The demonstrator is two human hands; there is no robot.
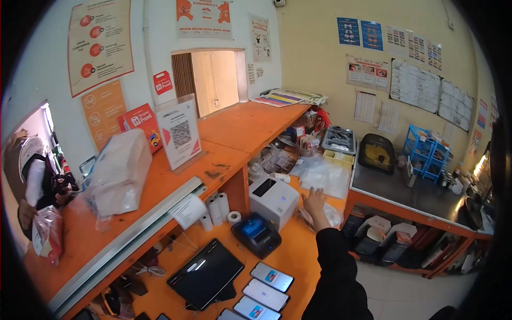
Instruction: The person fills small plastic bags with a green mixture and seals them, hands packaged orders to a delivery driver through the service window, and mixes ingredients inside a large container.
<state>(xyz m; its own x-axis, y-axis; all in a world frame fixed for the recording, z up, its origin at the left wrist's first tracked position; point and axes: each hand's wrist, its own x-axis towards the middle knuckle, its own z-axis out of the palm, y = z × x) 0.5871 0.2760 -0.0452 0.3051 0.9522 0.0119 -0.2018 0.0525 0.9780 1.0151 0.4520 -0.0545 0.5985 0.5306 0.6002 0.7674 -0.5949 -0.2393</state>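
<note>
My right hand [314, 202] reaches forward over the lower orange counter, its fingers spread and nothing visible in its grasp. Beneath and beside it lies a clear plastic bag [332, 215]; whether the fingers touch it I cannot tell. Just beyond the fingertips is a pile of clear plastic bags [324, 176]. To the left of the hand stands a white label printer [274, 202], with a dark payment terminal [256, 234] in front of it. My left hand is out of view.
A black monitor [206, 273] and several phones, one a lit phone [272, 277], lie nearer me. Above runs a raised orange shelf [224, 140] with a QR code stand [180, 132]. A dark side table [397, 188] stands right. Another person [36, 178] is beyond the counter at left.
</note>
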